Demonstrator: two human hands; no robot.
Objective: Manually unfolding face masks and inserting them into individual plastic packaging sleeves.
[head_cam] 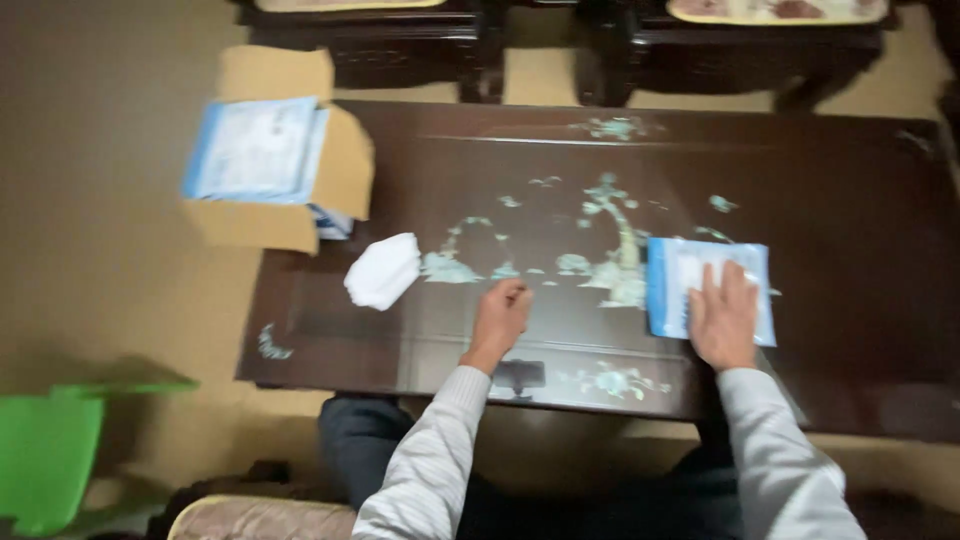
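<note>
My right hand (722, 318) lies flat, fingers spread, on a blue-and-white flat packet (668, 290) on the dark inlaid table (840, 250). My left hand (500, 316) rests curled in a loose fist on the tabletop, holding nothing that I can see. A small white folded stack (382, 270) lies on the table a little to the left of my left hand. At the table's far left corner an open cardboard box (345, 170) holds several more blue-and-white packets (255, 150).
Dark wooden chairs (400, 45) with cushions stand beyond the table's far edge. A green plastic stool (45, 455) is on the beige floor at lower left. A padded cushion (260, 518) sits by my knees.
</note>
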